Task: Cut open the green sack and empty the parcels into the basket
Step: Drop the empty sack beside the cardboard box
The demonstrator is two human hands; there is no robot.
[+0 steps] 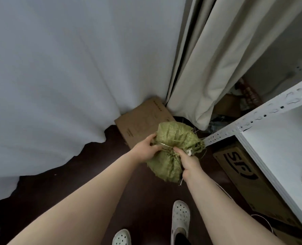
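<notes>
A green woven sack [175, 138] is bunched up in front of me, above the dark floor, its neck cinched by a thin tie near the middle. My left hand [146, 149] grips the sack's left side at the tie. My right hand [187, 160] is closed on the gathered neck from the right, and a thin metal tool tip [181, 182] pokes out below that fist. Frayed green strands hang off the sack's right edge. No basket and no parcels are in sight.
A flat brown cardboard box [141, 121] lies on the floor behind the sack. White cloth [58, 85] hangs at left, beige curtains [208, 68] at the back. A white metal shelf [270, 135] stands at right with a printed carton [243, 172] under it. My white clogs [180, 220] are below.
</notes>
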